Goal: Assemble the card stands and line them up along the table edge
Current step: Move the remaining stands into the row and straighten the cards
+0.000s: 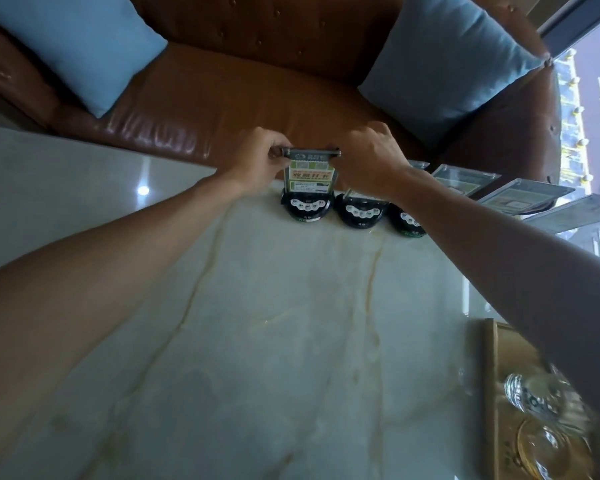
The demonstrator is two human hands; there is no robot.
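Where the far edge of the marble bench (pixel 291 306) meets the brown leather sofa (pixel 222 91), an upright card panel (pixel 309 174) is held by its top corners over the leftmost black base (pixel 307 209). The left hand (pixel 260 161) is pinched on the panel's left top corner; the right hand (pixel 371 157) is pinched on its right top corner. Whether the panel is fully seated in the base cannot be told.

Just beside it to the right, a second black base (pixel 361 213) and a third base (pixel 407 221) are ranged along the same edge, the third partly hidden by the right forearm. Further right, clear-framed cards (pixel 465 180) are seen tilted in a row near the window (pixel 589 81).

At the near right corner, a gold-rimmed tray (pixel 490 393) is occupied by glass cups (pixel 534 396), blurred.

Left of the leftmost base, the bench edge is left free; the middle of the bench is unoccupied between the two arms.

Surface: pale, glossy, veined, with a lamp reflection. Two blue cushions (pixel 80 46) are propped on the sofa behind.
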